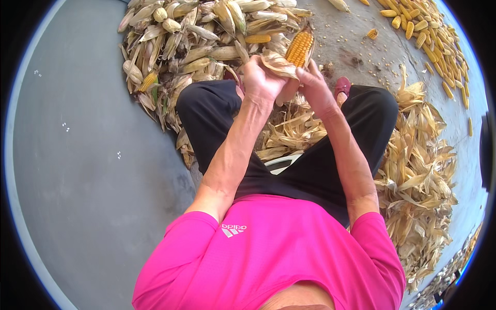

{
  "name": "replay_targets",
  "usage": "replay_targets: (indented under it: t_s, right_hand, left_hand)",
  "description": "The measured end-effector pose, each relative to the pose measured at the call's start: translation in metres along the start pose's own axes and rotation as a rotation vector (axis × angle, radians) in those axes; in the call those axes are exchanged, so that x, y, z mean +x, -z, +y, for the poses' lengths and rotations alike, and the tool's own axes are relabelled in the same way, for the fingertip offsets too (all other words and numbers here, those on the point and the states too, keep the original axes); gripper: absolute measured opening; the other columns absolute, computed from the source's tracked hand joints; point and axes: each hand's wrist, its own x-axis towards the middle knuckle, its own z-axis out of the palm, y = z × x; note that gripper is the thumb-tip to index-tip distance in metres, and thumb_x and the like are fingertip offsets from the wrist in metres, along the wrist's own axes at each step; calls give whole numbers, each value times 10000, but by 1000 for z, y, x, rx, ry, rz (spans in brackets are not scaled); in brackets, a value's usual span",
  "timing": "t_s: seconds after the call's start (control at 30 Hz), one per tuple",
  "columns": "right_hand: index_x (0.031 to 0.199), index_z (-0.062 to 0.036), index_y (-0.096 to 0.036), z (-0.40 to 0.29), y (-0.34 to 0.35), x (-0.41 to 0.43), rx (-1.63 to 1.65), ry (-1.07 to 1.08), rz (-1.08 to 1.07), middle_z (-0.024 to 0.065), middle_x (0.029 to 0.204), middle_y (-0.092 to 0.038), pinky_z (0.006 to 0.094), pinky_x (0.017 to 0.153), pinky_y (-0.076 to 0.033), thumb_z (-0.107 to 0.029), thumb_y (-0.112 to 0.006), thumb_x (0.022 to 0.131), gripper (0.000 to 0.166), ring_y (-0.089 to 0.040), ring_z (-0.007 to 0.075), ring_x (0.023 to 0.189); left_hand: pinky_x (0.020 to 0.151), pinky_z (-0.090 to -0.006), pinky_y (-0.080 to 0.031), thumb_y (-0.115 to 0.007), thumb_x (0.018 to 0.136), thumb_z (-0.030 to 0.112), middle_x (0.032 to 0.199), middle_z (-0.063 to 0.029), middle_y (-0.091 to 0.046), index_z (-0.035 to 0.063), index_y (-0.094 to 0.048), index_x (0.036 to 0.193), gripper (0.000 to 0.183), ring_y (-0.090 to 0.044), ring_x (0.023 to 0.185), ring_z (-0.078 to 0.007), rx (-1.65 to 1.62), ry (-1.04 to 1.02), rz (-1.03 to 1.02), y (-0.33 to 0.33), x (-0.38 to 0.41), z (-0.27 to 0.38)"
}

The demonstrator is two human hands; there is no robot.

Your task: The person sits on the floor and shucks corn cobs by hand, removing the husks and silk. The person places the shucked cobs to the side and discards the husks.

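An ear of corn [300, 48] with orange-yellow kernels points away from me, its dry husk partly peeled down. My left hand [263, 79] grips pale husk leaves [279, 65] at the ear's lower left side. Around the base and right side of the same ear, my right hand [316, 87] is closed, its thumb near the lowest kernels. The stem end is hidden by the hands and husk. Just beyond my left hand, a bare yellow cob [257, 38] lies on the heap of unhusked corn [197, 50].
Loose dry husks [416, 186] are piled to my right, with more husks [294, 130] between my legs. A pile of husked cobs [434, 42] lies at the far right. Scattered kernels dot the concrete floor [337, 23]. A grey wall or panel [97, 116] stands on the left.
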Motion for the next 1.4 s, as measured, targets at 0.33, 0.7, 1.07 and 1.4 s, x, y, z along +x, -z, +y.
replay_targets:
  t_s: [0.33, 0.7, 1.07, 1.4]
  right_hand:
    - [1047, -24, -480, 6, 88, 41, 508, 195, 686, 74, 882, -547, 360, 718, -526, -205, -711, 764, 408, -578, 206, 782]
    - [999, -23, -491, 10, 41, 20, -444, 209, 443, 49, 875, -578, 274, 662, -489, -110, -769, 697, 420, -570, 121, 745]
    - [1086, -23, -501, 18, 8, 3, -853, 72, 88, 110, 908, -614, 330, 784, -458, -168, -742, 638, 528, -589, 207, 851]
    - [1188, -96, -502, 19, 22, 4, -1226, 450, 35, 147, 1141, -540, 395, 939, -410, -122, -794, 583, 673, -486, 323, 1131]
  left_hand:
    - [592, -284, -432, -412, 819, 125, 688, -19, -494, 54, -527, 747, 153, -507, 620, -127, 1252, 107, -296, 16, -88, -7]
    - [707, -266, -492, -568, 810, 159, 888, -69, -634, 23, -604, 1074, 299, -601, 779, -144, 2021, 278, -427, 68, -25, 11]
    - [731, -251, -476, -605, 881, 169, 893, -26, -660, 21, -705, 902, 179, -593, 779, -111, 1320, -212, -211, 5, 4, 25]
    - [726, -330, -493, -531, 904, 106, 909, -96, -644, -26, -608, 954, 161, -604, 803, -176, 748, -134, 7, 43, -2, 11]
